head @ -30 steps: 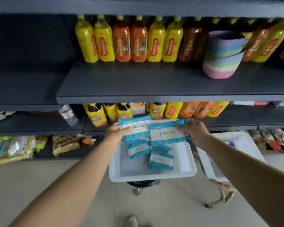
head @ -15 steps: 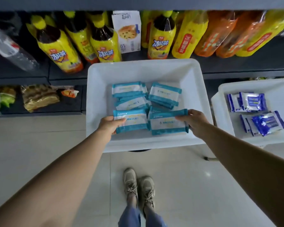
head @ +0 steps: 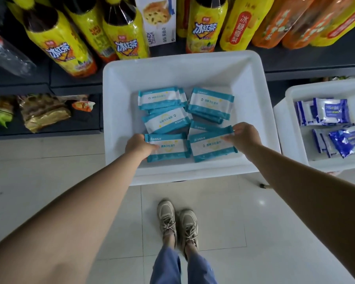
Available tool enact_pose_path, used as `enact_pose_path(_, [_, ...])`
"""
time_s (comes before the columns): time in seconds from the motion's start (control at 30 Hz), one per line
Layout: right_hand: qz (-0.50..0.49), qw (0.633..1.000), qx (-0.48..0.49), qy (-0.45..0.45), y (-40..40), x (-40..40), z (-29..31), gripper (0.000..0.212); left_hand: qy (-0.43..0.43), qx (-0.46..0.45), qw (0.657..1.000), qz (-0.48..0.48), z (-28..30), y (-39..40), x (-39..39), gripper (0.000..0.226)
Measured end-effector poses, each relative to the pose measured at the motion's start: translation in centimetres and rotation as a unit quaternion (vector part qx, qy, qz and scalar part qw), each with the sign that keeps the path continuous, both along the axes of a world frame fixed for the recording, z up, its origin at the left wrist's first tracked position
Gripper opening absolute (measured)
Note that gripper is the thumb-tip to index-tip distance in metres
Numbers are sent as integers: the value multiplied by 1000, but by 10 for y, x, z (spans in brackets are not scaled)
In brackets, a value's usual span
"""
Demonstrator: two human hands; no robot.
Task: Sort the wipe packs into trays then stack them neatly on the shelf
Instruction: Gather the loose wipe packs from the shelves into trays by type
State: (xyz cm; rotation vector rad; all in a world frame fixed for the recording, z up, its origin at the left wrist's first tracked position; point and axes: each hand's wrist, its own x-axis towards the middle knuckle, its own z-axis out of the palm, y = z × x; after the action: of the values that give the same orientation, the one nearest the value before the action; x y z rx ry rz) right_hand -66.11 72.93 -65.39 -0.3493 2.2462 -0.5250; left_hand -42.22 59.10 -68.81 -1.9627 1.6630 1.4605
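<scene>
Left hand [head: 138, 145] grips teal pack [head: 168, 147]; right hand [head: 244, 138] pinches neighbouring pack [head: 211, 146] over tray [head: 119, 111].

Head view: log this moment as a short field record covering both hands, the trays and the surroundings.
left hand: grips a teal wipe pack by its left end
right hand: grips a second teal wipe pack by its right end
centre tray: white tray holds more teal packs
right tray: second white tray holds dark blue wipe packs
shelf behind: iced tea bottles, cake box
</scene>
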Motion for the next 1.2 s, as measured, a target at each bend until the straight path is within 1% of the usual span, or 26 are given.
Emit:
enact_pose_path(0.1, [101, 993, 8, 58, -4, 1, 20, 45, -42, -20, 996, -79, 27, -4, 0, 26])
enact_pose_path(0.17, [161, 983, 9, 90, -9, 5, 40, 48, -58, -61, 990, -115, 51, -9, -1, 24])
enact_pose_path(0.23, [222, 967, 4, 127, -18, 9, 64, 49, -63, -108, 984, -127, 79, -15, -2, 21])
enact_pose_path(0.27, [252, 957, -2, 146, -24, 12, 80, 50, -65, -131, 980, -133, 95, -19, -1, 24])
enact_pose_path(0.3, [282, 945, -6, 165, -31, 14, 97, 50, -70, -152, 975, -144, 112, -23, -1, 32])
enact_pose_path(0.37, [333, 921, -19, 201, -48, 17, 137, 52, -83, -187, 962, -181, 150, -32, 2, 41])
enact_pose_path(0.47, [380, 890, -57, 247, -72, 27, 204, 56, -96, -254, 934, -232, 210, -45, 10, 45])
enact_pose_path(0.53, [406, 867, -76, 278, -86, 39, 250, 60, -99, -300, 914, -253, 251, -55, 19, 44])
enact_pose_path(0.63, [430, 839, -107, 314, -106, 58, 315, 62, -108, -361, 883, -280, 316, -68, 37, 41])
enact_pose_path(0.73, [446, 815, -145, 340, -119, 80, 376, 60, -121, -394, 864, -290, 379, -81, 60, 43])
enact_pose_path(0.87, [435, 806, -168, 364, -128, 121, 452, 60, -126, -423, 847, -296, 461, -96, 99, 46])
enact_pose_path(1.03, [420, 779, -191, 425, -139, 176, 532, 61, -114, -483, 818, -291, 556, -108, 157, 44])
enact_pose_path(1.13, [398, 777, -214, 437, -148, 204, 574, 55, -114, -511, 807, -273, 604, -117, 188, 43])
enact_pose_path(1.2, [392, 774, -227, 442, -153, 217, 597, 56, -113, -527, 802, -258, 629, -126, 204, 43])
